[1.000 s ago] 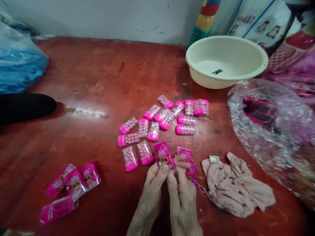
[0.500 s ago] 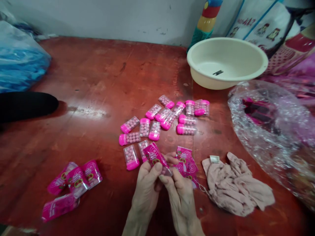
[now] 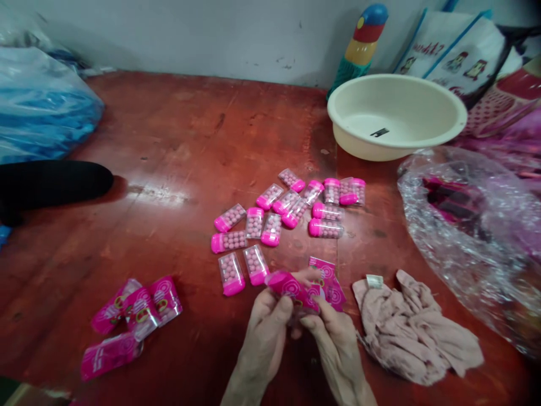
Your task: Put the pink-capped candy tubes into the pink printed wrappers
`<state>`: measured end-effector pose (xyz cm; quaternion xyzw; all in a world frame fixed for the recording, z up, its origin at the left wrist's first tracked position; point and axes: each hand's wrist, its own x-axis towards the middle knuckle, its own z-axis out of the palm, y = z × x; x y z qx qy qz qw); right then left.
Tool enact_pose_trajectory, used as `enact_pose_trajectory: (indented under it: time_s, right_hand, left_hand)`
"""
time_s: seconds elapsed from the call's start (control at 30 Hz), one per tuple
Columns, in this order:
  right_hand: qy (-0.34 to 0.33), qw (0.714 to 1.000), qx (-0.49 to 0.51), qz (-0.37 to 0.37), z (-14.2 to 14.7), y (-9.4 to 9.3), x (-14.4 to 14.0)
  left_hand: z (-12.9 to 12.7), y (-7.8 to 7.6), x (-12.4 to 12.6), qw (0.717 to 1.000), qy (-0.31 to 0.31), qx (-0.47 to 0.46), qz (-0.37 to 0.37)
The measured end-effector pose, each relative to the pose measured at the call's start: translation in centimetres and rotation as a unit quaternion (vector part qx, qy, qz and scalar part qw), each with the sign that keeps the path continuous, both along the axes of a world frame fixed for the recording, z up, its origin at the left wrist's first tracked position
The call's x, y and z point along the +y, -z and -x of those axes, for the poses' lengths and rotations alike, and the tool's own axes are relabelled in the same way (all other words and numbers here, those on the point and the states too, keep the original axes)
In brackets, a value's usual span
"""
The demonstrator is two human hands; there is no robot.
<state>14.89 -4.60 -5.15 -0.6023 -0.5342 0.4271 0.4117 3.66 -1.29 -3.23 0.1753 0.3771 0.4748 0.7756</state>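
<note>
Between my two hands is a pink printed candy box (image 3: 288, 286), slanting down to the right. My left hand (image 3: 267, 321) pinches its left part with the thumb on top. My right hand (image 3: 333, 332) is closed on its lower right end, and the fingers hide some of it. Just beyond my hands lie several clear candy boxes (image 3: 255, 264) with pink caps and pink balls inside. Flat printed pink sleeves (image 3: 327, 276) rest behind my right hand. To the left is a small group of boxes in pink printed sleeves (image 3: 139, 313).
A crumpled beige cloth (image 3: 416, 332) lies right of my hands. Further back stand a cream basin (image 3: 397, 149) and a colourful bottle-shaped object (image 3: 366, 39). A clear plastic bag (image 3: 448, 259) spreads along the right. At left are a black rounded object (image 3: 54, 181) and a blue-filled bag (image 3: 46, 113).
Both hands have shifted slightly right with the candy box, which now lies at a flatter slant. The whole view has shifted a little; the things on the table look unmoved.
</note>
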Motion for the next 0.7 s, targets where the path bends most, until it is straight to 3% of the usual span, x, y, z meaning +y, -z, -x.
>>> enact_pose_trajectory:
  time_s: [0.07,0.2,0.37,0.53,0.63,0.7]
  right_hand:
    - [-0.008,1.0,-0.002,-0.012,-0.1,-0.3,0.1]
    - [-0.024,1.0,-0.009,-0.018,0.1,-0.4,-0.1]
    - [0.019,0.998,-0.057,-0.007,0.3,-0.6,-0.8]
    - [-0.04,0.994,-0.063,-0.081,1.6,-1.5,-1.6]
    - [-0.089,0.993,0.0,-0.081,3.5,-1.4,-2.5]
    - [-0.114,0.989,0.052,-0.082,4.6,-1.1,-3.1]
  left_hand:
    - [0.2,-0.2,0.2,0.999,-0.025,0.021,-0.019]
    - [0.5,-0.6,0.2,0.998,-0.018,0.049,-0.041]
    - [0.5,-1.3,-0.6,0.987,-0.073,0.124,-0.075]
    - [2.1,-1.1,-1.8,0.978,-0.101,0.163,-0.079]
    - [4.4,-1.3,-2.3,0.976,-0.169,0.134,-0.031]
    - [6.6,-1.9,-2.5,0.957,-0.243,0.157,-0.016]
